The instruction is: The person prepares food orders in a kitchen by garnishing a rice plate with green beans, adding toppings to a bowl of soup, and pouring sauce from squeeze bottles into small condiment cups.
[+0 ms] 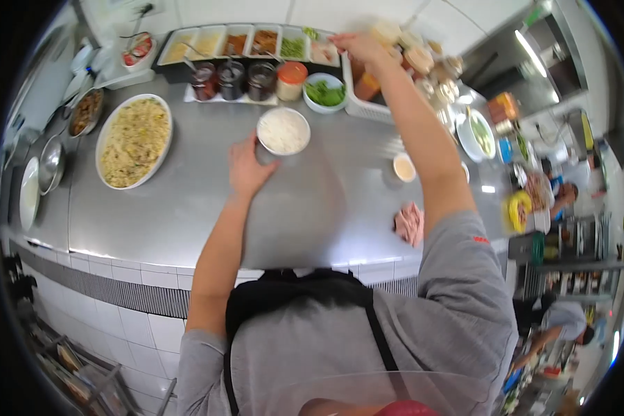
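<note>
A round white bowl of white rice [283,130] sits on the steel counter. My left hand [249,168] rests against its near left side, thumb and fingers curved around the rim. My right hand [359,47] is stretched far forward over the end of a row of food containers. Its fingers are above a container of pale pinkish pieces [322,53]; the blur hides whether they hold anything. Beside that stands a container of chopped greens [292,47]. A bowl of green leaves [324,93] is just below on the counter.
An oval dish of fried rice [135,142] stands at left. Dark jars [231,80] and an orange-lidded jar [292,80] line the containers' front. A small cup [404,168] and a crumpled pink cloth [410,224] lie at right. Another person [565,322] is at far right.
</note>
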`<state>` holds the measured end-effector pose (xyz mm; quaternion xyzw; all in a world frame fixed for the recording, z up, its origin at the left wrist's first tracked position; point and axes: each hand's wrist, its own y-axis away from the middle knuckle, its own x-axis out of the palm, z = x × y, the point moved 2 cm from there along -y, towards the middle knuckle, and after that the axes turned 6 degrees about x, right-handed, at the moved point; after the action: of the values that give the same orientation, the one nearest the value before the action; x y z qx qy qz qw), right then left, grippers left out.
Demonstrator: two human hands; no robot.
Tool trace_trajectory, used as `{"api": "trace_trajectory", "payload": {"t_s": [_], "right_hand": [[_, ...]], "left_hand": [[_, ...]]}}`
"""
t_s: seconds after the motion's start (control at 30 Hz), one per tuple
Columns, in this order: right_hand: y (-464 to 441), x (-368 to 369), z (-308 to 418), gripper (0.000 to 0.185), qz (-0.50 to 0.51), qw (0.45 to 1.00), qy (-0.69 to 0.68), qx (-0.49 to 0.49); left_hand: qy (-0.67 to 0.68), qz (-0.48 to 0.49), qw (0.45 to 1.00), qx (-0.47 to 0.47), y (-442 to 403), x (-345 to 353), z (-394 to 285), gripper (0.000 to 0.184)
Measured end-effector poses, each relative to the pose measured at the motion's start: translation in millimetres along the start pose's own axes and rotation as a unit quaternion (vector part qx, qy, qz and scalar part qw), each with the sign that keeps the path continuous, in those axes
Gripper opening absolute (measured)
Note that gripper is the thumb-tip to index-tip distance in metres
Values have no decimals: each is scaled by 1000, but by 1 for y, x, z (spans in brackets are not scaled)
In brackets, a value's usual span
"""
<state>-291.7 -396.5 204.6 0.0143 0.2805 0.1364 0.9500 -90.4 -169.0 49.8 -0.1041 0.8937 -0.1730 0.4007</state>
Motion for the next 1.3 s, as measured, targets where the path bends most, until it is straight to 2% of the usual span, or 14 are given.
{"api": "trace_trajectory", "payload": {"t_s": [0.13, 0.43, 0.5, 0.6, 0.73, 0.8, 0.93, 1.03, 1.07, 1.1, 1.13, 1.17, 1.23, 1.3], "right_hand": [[92, -51, -8, 24, 29, 998, -52, 33], [260, -109, -128, 27, -53, 966, 127, 220], [275, -102, -156, 23, -203, 913, 341, 90], [287, -70, -177, 21, -206, 835, 510, -5], [296, -65, -158, 18, -299, 802, 517, -10], [294, -77, -140, 18, -324, 831, 453, -1], [246, -84, -80, 19, -276, 930, 242, 3], [161, -55, -19, 23, -251, 913, 267, -180], [129, -38, -1, 24, -234, 935, 232, -130], [92, -23, 12, 24, -246, 877, 349, -219], [78, 3, 37, 24, -252, 880, 371, -154], [18, 16, 18, 23, -211, 870, 397, -204], [-27, 50, 26, 22, -152, 875, 450, -90], [-44, 59, 32, 22, -164, 864, 455, -136]], "left_hand": [[-21, -11, 1000, 15, 1, 2, 2, 79], [-15, -17, 1000, 13, 2, 5, -1, 77], [-20, -19, 999, 20, 2, 7, -1, 76], [-19, -20, 999, 15, 3, 5, -2, 76], [-16, 9, 1000, -9, 2, 1, -3, 77], [-7, 7, 1000, -11, 1, 1, -3, 78], [-50, -13, 999, -1, -1, -2, -6, 79], [-49, -12, 999, -6, -1, -6, -5, 78], [-30, -13, 999, 0, -1, -6, -5, 78], [-10, -12, 1000, 7, 0, -7, -4, 78], [-17, -23, 1000, 6, 1, -9, -2, 78], [-1, -14, 1000, -12, 1, -9, 0, 78], [34, -3, 999, -30, -1, -8, 5, 77], [63, -18, 997, -38, -3, -5, 10, 78]]}}
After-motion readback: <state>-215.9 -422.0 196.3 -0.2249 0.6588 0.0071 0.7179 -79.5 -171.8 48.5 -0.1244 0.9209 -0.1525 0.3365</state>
